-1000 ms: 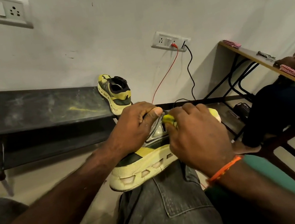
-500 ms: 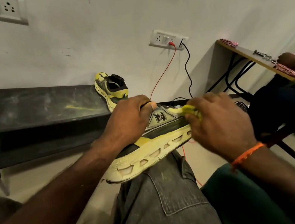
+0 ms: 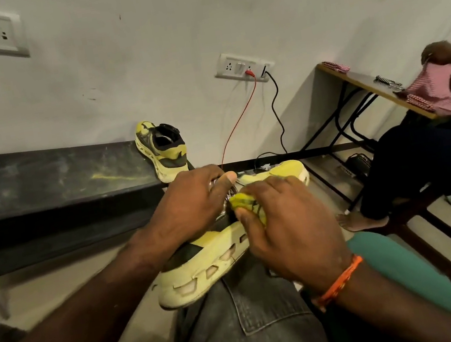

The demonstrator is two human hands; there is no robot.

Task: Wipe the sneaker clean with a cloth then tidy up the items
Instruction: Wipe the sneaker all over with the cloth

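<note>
A yellow and black sneaker (image 3: 205, 268) lies across my knee, toe pointing away to the right. My left hand (image 3: 191, 204) grips its upper around the collar, thumb on top. My right hand (image 3: 288, 229) holds a bunched yellow cloth (image 3: 243, 202) and presses it against the side of the sneaker near the laces. The middle of the shoe is hidden under both hands. The matching second sneaker (image 3: 164, 148) stands on the right end of a black shoe rack (image 3: 47, 178) by the wall.
A wall socket (image 3: 243, 66) has a red and a black cable hanging to the floor. At right a person sits on a chair by a wooden desk (image 3: 366, 85), handling pink cloth. My jeans leg (image 3: 245, 327) fills the foreground.
My right hand with the cloth swept right toward the toe, then came back left to the lace area. My left hand has kept its grip on the sneaker.
</note>
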